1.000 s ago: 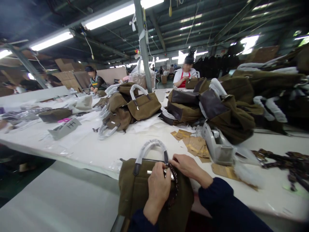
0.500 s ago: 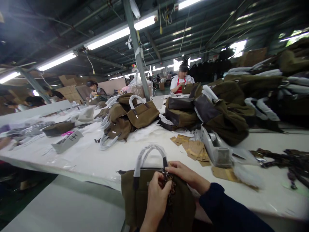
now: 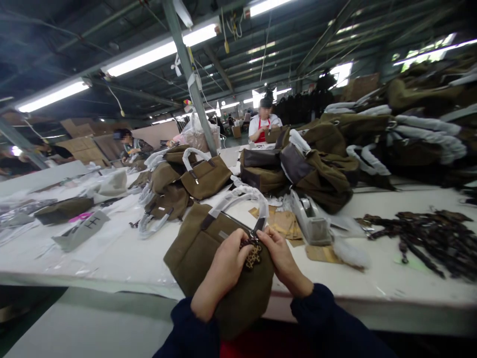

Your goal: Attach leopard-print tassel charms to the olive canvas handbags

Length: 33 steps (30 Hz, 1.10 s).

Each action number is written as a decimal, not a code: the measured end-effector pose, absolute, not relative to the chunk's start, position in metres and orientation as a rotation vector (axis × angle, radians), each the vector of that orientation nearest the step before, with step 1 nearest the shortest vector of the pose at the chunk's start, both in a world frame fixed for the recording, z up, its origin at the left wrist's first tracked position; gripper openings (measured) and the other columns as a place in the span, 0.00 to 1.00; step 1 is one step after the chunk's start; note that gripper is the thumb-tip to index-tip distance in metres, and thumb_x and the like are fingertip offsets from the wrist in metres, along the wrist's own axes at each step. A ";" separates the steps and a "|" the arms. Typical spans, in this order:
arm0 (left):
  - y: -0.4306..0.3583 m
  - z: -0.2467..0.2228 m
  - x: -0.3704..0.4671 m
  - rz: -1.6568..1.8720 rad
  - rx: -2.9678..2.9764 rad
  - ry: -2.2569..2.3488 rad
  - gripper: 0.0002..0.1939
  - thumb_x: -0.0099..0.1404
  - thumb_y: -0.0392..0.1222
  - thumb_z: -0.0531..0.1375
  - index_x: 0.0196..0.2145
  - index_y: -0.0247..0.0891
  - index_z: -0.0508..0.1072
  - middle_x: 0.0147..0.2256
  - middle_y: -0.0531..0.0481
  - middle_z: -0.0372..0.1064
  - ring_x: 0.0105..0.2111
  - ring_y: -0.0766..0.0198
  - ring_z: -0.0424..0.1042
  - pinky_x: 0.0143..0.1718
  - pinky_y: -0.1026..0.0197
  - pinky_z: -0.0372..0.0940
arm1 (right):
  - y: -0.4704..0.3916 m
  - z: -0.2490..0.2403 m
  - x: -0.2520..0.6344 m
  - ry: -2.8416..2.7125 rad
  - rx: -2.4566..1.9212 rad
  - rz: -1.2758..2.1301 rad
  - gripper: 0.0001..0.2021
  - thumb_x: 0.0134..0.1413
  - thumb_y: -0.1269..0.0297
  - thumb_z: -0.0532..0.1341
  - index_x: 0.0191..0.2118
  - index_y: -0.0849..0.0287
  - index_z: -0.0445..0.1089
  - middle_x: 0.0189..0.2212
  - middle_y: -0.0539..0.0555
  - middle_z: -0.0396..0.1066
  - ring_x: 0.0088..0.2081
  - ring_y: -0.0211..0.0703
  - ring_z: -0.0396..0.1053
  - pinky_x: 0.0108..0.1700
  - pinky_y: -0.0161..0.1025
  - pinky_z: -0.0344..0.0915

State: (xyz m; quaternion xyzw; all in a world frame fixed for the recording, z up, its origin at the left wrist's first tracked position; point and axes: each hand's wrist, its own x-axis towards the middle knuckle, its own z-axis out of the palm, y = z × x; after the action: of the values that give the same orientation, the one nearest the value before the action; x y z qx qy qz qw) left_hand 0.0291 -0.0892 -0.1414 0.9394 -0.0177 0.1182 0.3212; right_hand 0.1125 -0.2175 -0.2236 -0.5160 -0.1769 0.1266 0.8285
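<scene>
Slippage first, as a likely hazard: olive handbag [image 3: 201,248] tilted over the near edge of the white table [image 3: 130,253], propped only by the two hands, so apt to slide toward the lap if either grip loosens. Left hand [image 3: 223,268] curled around the bag's upper front, thumb pressed beside a small leopard-print charm [image 3: 254,254]. Right hand [image 3: 281,258] closed narrow, fingertips pinching the charm's top at the base of the handle [image 3: 244,199]. Possibly a fumbled clasp too, given small hardware hidden under the fingers; cannot tell whether hooked or loose. Could also snag or tear the thin wrap on the handle if tugged sideways.

Bag body: matte, suede-like cloth, soft and slumping, rounded at the bottom. Handle: stiff arch sheathed in white foam-like wrap, dark tabs at its ends. Charm: flat, spotted tan and brown. Just beyond: grey tape dispenser [image 3: 309,221], hard and angular; brown card tags [image 3: 283,223], flat, overlapping; dark straps [image 3: 428,236] in a tangled heap well to the right; more olive bags [image 3: 186,184] piled farther back.
</scene>
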 end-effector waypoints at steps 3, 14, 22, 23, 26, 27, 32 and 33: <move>-0.089 -0.186 0.043 0.297 2.732 -0.017 0.05 0.70 0.34 0.51 0.40 0.38 0.65 0.39 0.47 0.68 0.40 0.58 0.68 0.42 0.58 0.60 | -0.229 -0.255 0.126 -0.423 -1.494 0.182 0.19 0.55 0.49 0.61 0.25 0.58 0.59 0.23 0.47 0.59 0.28 0.38 0.57 0.31 0.36 0.54; -0.068 -0.212 0.038 -0.035 2.347 0.141 0.06 0.67 0.42 0.52 0.32 0.40 0.62 0.30 0.50 0.67 0.28 0.61 0.71 0.27 0.62 0.62 | -0.232 -0.266 0.122 -0.594 -1.800 0.146 0.05 0.54 0.66 0.60 0.35 0.57 0.62 0.28 0.48 0.66 0.31 0.42 0.64 0.35 0.39 0.60; -0.056 -0.218 0.045 -0.200 1.981 0.248 0.11 0.61 0.48 0.57 0.33 0.37 0.66 0.23 0.56 0.64 0.14 0.71 0.60 0.13 0.69 0.55 | -0.247 -0.241 0.104 -0.989 -2.028 -0.420 0.17 0.54 0.73 0.62 0.50 0.57 0.65 0.52 0.59 0.64 0.54 0.52 0.61 0.56 0.49 0.62; -0.055 -0.217 0.046 -0.194 1.979 0.242 0.11 0.60 0.48 0.58 0.33 0.36 0.67 0.23 0.56 0.64 0.14 0.72 0.60 0.13 0.69 0.55 | -0.245 -0.240 0.105 -1.127 -2.032 -0.404 0.20 0.53 0.73 0.63 0.52 0.57 0.65 0.54 0.59 0.64 0.54 0.53 0.61 0.56 0.49 0.62; -0.052 -0.212 0.047 -0.174 1.988 0.226 0.11 0.58 0.46 0.58 0.34 0.34 0.69 0.23 0.57 0.63 0.14 0.73 0.58 0.13 0.70 0.54 | -0.235 -0.244 0.112 -1.383 -2.075 -0.255 0.26 0.51 0.69 0.68 0.56 0.57 0.65 0.52 0.59 0.68 0.50 0.53 0.65 0.53 0.49 0.65; -0.050 -0.211 0.046 -0.170 1.993 0.223 0.11 0.58 0.45 0.58 0.34 0.34 0.69 0.23 0.57 0.63 0.14 0.73 0.58 0.13 0.70 0.54 | -0.232 -0.246 0.115 -1.404 -2.091 -0.219 0.26 0.51 0.67 0.68 0.56 0.58 0.65 0.50 0.59 0.70 0.48 0.53 0.66 0.51 0.48 0.66; -0.045 -0.206 0.042 -0.232 1.981 0.191 0.13 0.59 0.46 0.59 0.37 0.34 0.69 0.25 0.54 0.66 0.18 0.70 0.65 0.13 0.71 0.57 | -0.224 -0.252 0.123 -1.440 -2.085 -0.177 0.21 0.53 0.64 0.68 0.54 0.57 0.68 0.45 0.57 0.73 0.45 0.50 0.66 0.49 0.46 0.64; -0.044 -0.205 0.041 -0.244 1.970 0.186 0.13 0.59 0.45 0.59 0.37 0.34 0.68 0.26 0.54 0.66 0.19 0.70 0.66 0.13 0.71 0.57 | -0.224 -0.252 0.123 -1.428 -2.080 -0.174 0.20 0.54 0.63 0.67 0.53 0.56 0.69 0.44 0.57 0.73 0.45 0.49 0.65 0.49 0.45 0.64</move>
State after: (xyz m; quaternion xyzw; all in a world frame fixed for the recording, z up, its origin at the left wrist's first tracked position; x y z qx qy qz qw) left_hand 0.0415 -0.0441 -0.2048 0.8297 0.0784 -0.1029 0.5430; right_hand 0.1229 -0.2239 -0.2522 -0.7842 -0.5383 -0.0655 0.3014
